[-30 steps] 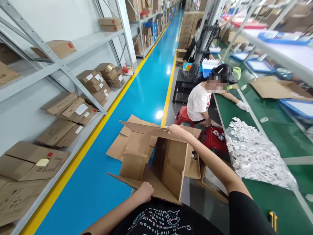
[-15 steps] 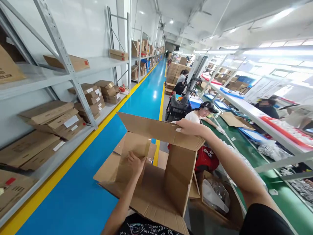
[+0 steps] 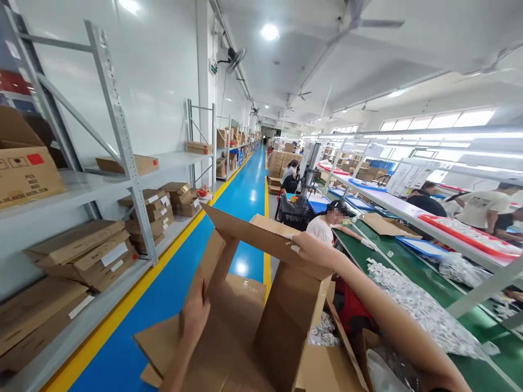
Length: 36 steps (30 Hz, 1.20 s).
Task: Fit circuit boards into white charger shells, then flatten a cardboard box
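Observation:
An open cardboard box tilts in front of me, its inside facing me and its flaps spread. My right hand grips the upper flap near its right end, with white coverings on some fingertips. On the box's left side, my left hand holds the side panel, and part of its fingers is hidden. Through the gap between the panels the blue floor shows. Below the right wall of the box stands another carton with many small white pieces in it.
Metal shelving with flat cartons lines the left. A blue aisle runs ahead. To the right, a co-worker sits at a green conveyor bearing a heap of white pieces. An open bin with clear plastic is at lower right.
My view has tipped upward. My left hand has moved from lying against the inside of the panel to its edge, lower left. The box has opened wider; my right hand keeps its hold.

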{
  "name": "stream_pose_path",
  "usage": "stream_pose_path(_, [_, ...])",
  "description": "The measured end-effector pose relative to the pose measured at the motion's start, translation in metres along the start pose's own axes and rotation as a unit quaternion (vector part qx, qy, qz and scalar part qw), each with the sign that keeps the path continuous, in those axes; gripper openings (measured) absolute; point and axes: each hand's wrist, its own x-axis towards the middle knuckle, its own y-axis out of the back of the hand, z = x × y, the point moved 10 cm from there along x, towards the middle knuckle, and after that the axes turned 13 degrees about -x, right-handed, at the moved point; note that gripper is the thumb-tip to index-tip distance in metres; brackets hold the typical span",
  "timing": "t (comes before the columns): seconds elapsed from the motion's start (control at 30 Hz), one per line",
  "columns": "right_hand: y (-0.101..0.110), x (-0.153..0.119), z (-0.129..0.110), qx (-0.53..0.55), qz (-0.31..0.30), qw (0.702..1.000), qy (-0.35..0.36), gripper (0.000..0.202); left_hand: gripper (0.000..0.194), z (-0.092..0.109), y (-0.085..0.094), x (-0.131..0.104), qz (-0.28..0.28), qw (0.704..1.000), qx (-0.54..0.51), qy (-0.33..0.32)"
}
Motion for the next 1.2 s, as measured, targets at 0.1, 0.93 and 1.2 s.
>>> stream_pose_path(0.1, [-0.026,0.011,0.012,0.005,0.011,0.999,-0.037,0.023,0.04,-0.007,0.047,0.01,-0.024,0.999,0.019,-0.014])
stream_pose_path(0.93, [-0.38,-0.04,-0.279,0.553,-0.189,0.802,-0.124,0.037,0.03,-0.009,0.084,-0.131,-0.244,0.95,0.158,0.11])
stream_pose_path(1.2, [-0.296,0.001,-0.376,0.597,-0.171,0.784,0.005,0.112,0.034,0.01,0.143,-0.103,-0.201,0.937,0.217,0.185])
